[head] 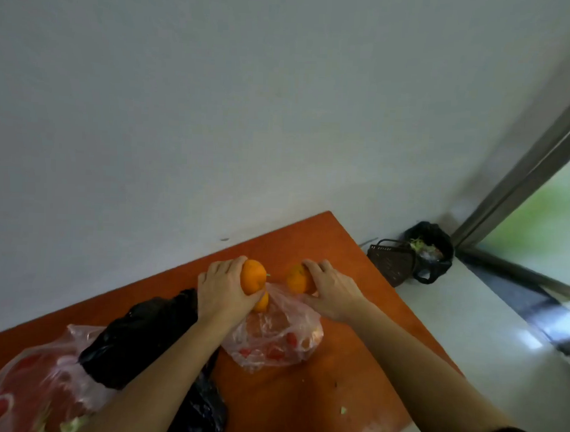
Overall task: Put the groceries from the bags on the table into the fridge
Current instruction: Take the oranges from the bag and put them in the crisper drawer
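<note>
1. Your left hand (223, 290) is gripping an orange (254, 275), with a smaller orange (262, 302) peeking out just beneath.
2. Your right hand (331, 293) is clasping a third orange (296, 280).
3. Both hands are sitting at the far mouth of the clear bag (271, 339) on the table (352, 365). No fridge is showing.

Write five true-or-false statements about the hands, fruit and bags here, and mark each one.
1. The left hand grips a round orange fruit. True.
2. The right hand is empty. False: it holds a second orange fruit.
3. The clear plastic bag under the hands contains red items. True.
4. The black plastic bag lies right of the clear one. False: it lies to its left.
5. The dark woven basket stands on the orange-brown table. False: it sits on the floor beside it.
</note>
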The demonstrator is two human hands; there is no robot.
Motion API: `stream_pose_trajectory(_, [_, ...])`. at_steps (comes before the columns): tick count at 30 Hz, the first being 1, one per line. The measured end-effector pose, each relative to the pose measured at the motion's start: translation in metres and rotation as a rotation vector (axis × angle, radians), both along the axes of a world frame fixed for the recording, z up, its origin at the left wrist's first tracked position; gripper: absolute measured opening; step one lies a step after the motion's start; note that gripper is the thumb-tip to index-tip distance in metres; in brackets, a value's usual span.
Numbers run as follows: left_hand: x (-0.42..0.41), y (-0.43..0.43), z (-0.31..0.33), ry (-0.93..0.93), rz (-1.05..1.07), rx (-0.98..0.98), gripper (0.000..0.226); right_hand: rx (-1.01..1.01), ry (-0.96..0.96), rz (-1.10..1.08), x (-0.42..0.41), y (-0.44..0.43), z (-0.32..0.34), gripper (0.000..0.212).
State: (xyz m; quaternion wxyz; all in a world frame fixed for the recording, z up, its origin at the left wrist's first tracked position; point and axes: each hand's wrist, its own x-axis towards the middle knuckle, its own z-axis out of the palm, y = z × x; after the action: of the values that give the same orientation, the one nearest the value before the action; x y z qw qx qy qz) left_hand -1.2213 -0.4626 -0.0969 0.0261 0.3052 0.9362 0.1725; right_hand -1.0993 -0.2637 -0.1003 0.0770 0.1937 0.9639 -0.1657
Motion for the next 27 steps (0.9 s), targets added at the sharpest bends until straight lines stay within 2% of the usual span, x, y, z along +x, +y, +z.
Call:
stream_pose_trajectory(3, [0.016,0.025,0.013,-0.082,-0.066,0.201,0.082,0.016,0.129,-0.141,0.042,0.013,0.015,0.079])
stream_pose_trajectory(6, [0.046,0.058,0.034,-0.082,-0.165,0.328,0.081,0.018,0.263,-0.323,0.096,0.027,0.031,0.079])
stream_pose_trajectory(13, [0.165,0.148,0.108,-0.098,-0.491,0.469,0.08,0.143,0.447,-0.715,0.262,0.051,0.095,0.08])
stream_pose_trajectory(19, [0.338,0.194,0.162,-0.104,-0.797,0.564,0.077,0.239,0.585,-0.986,0.465,0.033,0.143,0.078])
stream_pose_trajectory(27, [0.636,0.191,0.191,-0.168,-1.236,0.624,0.078,0.395,0.71,-1.314,0.766,-0.044,0.17,0.077])
